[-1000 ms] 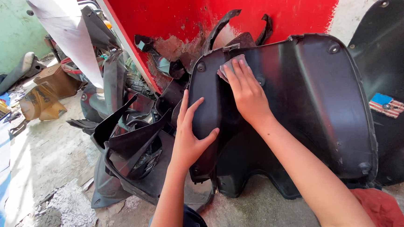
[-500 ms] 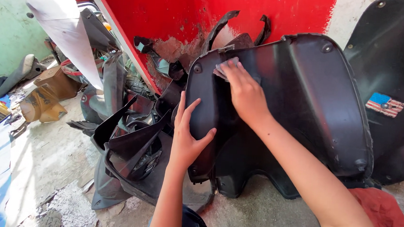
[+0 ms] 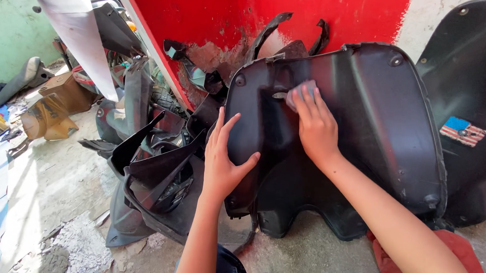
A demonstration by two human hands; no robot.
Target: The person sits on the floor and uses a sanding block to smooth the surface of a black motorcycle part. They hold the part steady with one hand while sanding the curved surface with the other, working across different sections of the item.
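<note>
1 head camera, looking down, close on black panel (image 3: 361, 132); floor probably concrete.

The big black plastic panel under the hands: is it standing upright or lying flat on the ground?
Upright. The black plastic panel stands on its lower edge on the concrete floor, its top against the red wall; the left hand steadies its edge.

Both forearms are seen bare and sleeveless down to the left hand (image 3: 222, 166) and right hand (image 3: 315, 127), with no rings or watch worn.
</note>
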